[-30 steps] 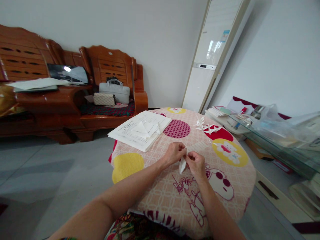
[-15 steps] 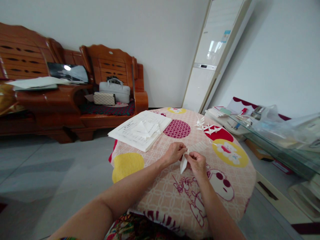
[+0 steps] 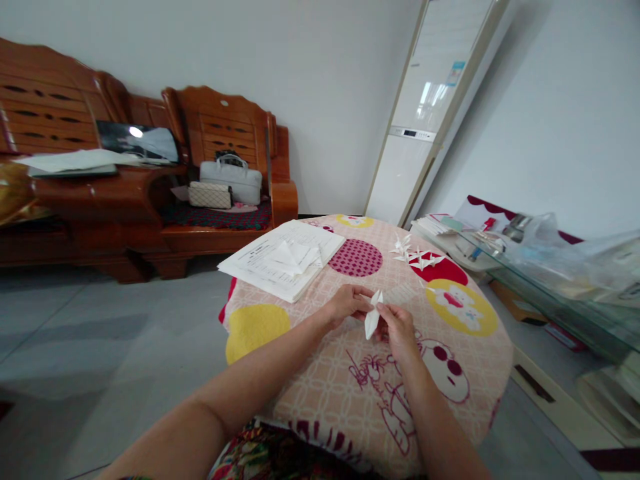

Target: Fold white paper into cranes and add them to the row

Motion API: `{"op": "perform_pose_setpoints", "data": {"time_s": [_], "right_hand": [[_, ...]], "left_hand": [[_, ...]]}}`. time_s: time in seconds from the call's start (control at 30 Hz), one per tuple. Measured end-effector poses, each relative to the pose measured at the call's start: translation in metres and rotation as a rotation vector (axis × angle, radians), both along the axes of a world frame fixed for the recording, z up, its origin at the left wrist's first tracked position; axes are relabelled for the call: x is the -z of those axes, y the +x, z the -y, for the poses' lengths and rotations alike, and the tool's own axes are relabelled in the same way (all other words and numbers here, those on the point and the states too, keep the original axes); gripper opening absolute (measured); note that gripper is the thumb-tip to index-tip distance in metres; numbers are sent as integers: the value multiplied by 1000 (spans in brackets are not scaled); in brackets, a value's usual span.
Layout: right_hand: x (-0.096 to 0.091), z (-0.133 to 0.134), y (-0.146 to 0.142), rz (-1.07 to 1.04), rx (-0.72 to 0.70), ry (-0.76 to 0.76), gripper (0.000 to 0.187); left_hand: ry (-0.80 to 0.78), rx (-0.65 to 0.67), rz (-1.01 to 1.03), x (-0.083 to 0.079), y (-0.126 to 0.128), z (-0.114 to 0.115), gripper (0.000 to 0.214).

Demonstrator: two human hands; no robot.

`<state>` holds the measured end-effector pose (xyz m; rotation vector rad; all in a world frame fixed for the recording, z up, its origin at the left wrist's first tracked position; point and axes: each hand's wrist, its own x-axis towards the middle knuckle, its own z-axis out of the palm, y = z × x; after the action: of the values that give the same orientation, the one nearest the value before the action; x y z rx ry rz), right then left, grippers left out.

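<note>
Folded paper has turned since half a second ago, both tips showing now. Left hand and right hand have their grip pinched on it above the desk. Looks partway folded tbh; spiky paper pieces farther back seem done.

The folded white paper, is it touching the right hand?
Touching. The head view shows the right hand with its thumb on the folded white paper.
</note>
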<state>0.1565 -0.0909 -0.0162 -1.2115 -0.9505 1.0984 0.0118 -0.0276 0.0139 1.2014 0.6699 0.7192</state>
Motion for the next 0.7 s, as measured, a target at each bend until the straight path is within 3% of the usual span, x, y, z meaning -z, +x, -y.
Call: {"op": "perform_pose_setpoints", "data": {"time_s": [0.3,0.53,0.7], "right_hand": [[-1,2,-1,-8,-120,-3,36],[-1,3,-3,-1,-182,-24,34],[-4,5,0,-59,-249,-20,30]], "left_hand": [[-84,11,15,4,1,0,45],[-14,-219,-1,4,4,-3,41],[-125,-44,39,4,-1,-4,26]]}}
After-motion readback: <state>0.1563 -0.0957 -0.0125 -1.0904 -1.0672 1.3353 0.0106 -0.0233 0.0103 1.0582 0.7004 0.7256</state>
